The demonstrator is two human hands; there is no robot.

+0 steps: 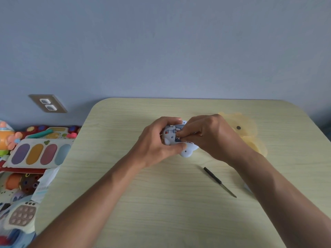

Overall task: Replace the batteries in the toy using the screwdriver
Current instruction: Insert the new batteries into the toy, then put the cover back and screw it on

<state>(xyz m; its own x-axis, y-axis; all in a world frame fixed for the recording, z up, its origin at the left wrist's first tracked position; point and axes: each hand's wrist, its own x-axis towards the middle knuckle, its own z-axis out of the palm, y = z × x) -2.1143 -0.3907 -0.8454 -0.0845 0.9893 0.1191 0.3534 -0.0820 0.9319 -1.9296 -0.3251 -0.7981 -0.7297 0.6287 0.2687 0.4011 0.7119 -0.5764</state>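
Observation:
A small pale blue toy [186, 152] is held just above the middle of the table, underside up, with its battery bay uncovered. My left hand [157, 142] grips the toy from the left, thumb along its near edge. My right hand [211, 136] comes in from the right, and its fingertips pinch inside the bay on what looks like a battery, mostly hidden. The black-handled screwdriver [219, 181] lies loose on the table in front of my right forearm, tip pointing to the near right.
A translucent yellow duck-shaped piece [249, 133] lies on the light wood table [143, 203] behind my right hand. A pale object [248, 187] peeks out beside my right forearm. Several colourful toys [35, 154] are piled on the floor to the left.

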